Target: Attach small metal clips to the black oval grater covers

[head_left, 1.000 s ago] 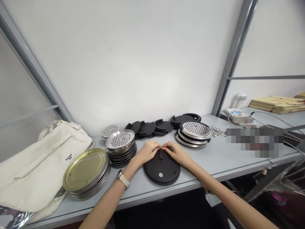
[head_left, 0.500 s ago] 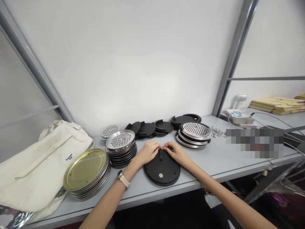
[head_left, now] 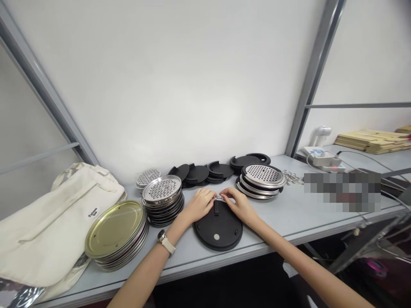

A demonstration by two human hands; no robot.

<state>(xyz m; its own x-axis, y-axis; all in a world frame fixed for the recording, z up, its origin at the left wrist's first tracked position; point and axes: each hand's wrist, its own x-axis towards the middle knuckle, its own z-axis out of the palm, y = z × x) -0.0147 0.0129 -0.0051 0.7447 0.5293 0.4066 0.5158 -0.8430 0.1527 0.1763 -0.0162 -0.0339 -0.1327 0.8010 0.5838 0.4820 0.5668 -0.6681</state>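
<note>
A round black plastic base (head_left: 205,231) lies flat near the shelf's front edge, with a short black strap-like tab (head_left: 216,208) at its far side and a pale round dot nearer me. At the far rim my left hand (head_left: 201,203) and my right hand (head_left: 239,205) come together. Between their fingertips is a small thin metal wire piece (head_left: 218,198), pinched from both sides; its exact shape is too small to tell. Both hands rest against the upper edges of the base.
Stacked grater discs (head_left: 163,190) and gold-coloured round lids (head_left: 117,226) stand to the left, beside a cream cloth bag (head_left: 58,218). Black round holders (head_left: 197,174) line the wall. More perforated metal discs (head_left: 263,175) and a heap of wire pieces (head_left: 292,177) lie right.
My fingertips have lifted slightly and moved a little apart, so more of the metal wire piece shows between them. The black base has stayed in place.
</note>
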